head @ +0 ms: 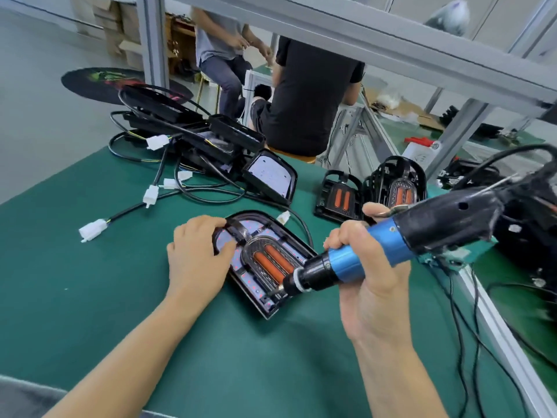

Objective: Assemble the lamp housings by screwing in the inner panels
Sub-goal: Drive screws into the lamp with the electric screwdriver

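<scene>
A black lamp housing (281,303) lies open side up on the green mat (120,285), with an inner panel (268,260) carrying two orange strips seated in it. My left hand (197,260) rests on the housing's rounded left end, its fingers curled over the rim there. My right hand (366,267) grips a blue and black electric screwdriver (355,260). The screwdriver's tip touches the near right corner of the panel.
A pile of black housings (193,128) with cables and white connectors (93,229) lies at the back left. One housing (271,176) leans against the pile. Inner panels (340,196) stand stacked at the back right. Cords hang over the table's right edge. Two people sit beyond.
</scene>
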### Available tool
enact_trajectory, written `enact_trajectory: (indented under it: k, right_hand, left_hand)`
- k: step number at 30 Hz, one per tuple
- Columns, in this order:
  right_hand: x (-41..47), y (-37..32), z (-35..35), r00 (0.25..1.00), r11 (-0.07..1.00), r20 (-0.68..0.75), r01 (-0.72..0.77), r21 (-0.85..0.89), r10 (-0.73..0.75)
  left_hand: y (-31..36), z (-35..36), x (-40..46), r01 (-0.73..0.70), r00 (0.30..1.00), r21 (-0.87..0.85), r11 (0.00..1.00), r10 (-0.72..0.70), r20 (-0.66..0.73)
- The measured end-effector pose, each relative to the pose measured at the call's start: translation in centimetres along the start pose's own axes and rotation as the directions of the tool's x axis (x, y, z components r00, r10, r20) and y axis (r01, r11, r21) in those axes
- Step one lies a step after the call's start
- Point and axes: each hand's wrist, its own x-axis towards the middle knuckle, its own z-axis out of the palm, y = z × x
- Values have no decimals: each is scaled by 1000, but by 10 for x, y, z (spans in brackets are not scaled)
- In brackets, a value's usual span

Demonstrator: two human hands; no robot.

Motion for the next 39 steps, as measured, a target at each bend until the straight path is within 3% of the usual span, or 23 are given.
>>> enact_trajectory:
  k: [5,29,39]
  right_hand:
    - [1,2,4,999,997,30,15,-74,-13]
    - [0,3,11,999,997,46,-10,-81,14]
    - [-2,-11,3,994,996,-89,50,-75,-57]
  left_hand:
    - [-9,10,1,110,993,80,991,-113,34]
    - [-13,14,-2,62,998,68,996,-63,13]
    - [-13,14,-3,58,998,50,997,-58,8]
